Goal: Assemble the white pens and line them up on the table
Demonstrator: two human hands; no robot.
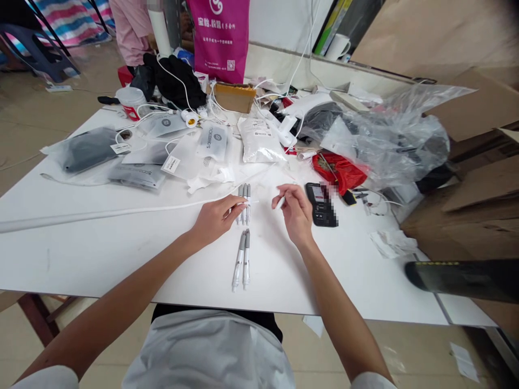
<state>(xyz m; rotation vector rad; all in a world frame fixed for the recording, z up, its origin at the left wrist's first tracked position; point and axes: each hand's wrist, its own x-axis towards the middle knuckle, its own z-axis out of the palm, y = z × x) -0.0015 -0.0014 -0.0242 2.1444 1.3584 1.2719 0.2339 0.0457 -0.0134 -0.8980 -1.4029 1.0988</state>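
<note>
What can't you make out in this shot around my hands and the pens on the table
Head view:
- Right hand: pinches a small white piece; too small and finger-covered to identify.
- Left hand: fingertips cover part of the three pens.
- Phone: screen blurred out.
- Person at the far end: cut off by the top edge.
- Clear bags: contents hazy behind the plastic.

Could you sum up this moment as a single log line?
left hand: on three pens | right hand: pinching small white piece | two pens nearer | phone right
</note>
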